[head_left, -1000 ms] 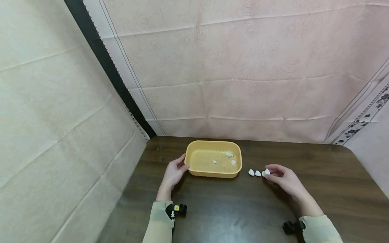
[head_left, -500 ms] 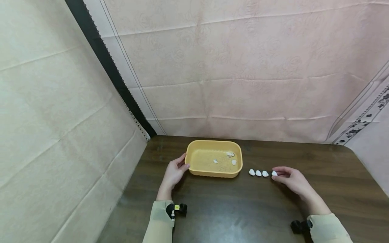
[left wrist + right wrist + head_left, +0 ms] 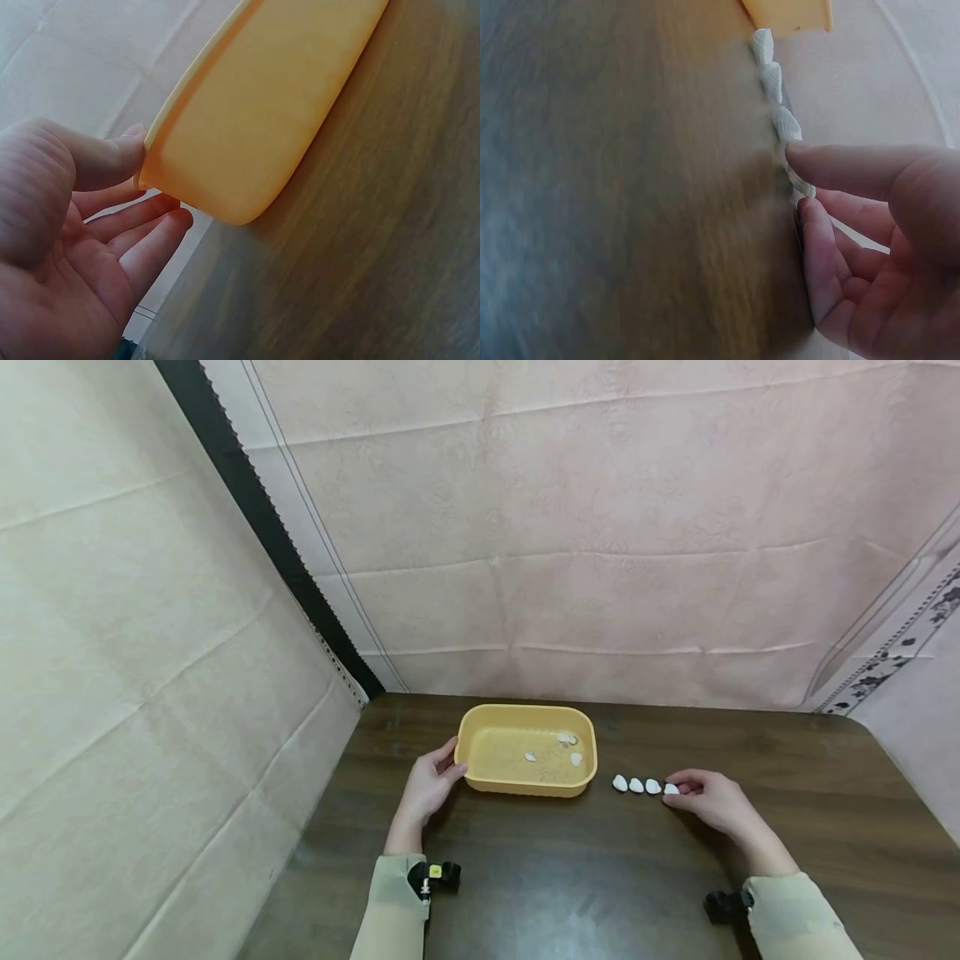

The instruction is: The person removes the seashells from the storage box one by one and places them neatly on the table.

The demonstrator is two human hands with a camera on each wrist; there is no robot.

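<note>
At the left end of the yellow plastic tray (image 3: 525,790), my left hand (image 3: 430,783) grips the rim. In the left wrist view the thumb (image 3: 112,159) lies on the rim, with fingers spread beneath it. Three white seashells stand in a row on the table to the right of the tray: one nearest it (image 3: 619,783), a middle one (image 3: 636,786) and another (image 3: 653,787). My right hand (image 3: 712,802) pinches a further white seashell (image 3: 801,182) at the row's right end, between thumb and fingers. Its ridged surface is partly hidden by the thumb.
Inside the tray lie several small pale shells (image 3: 575,759) and fine grains. The dark wooden table (image 3: 540,877) ends at the back against a pale patterned cloth (image 3: 600,610). Another cloth (image 3: 150,693) hangs on the left.
My right hand moved right, away from the third shell now lying in the row, then slightly back left and down with the shell it pinches. My left hand stays on the tray.
</note>
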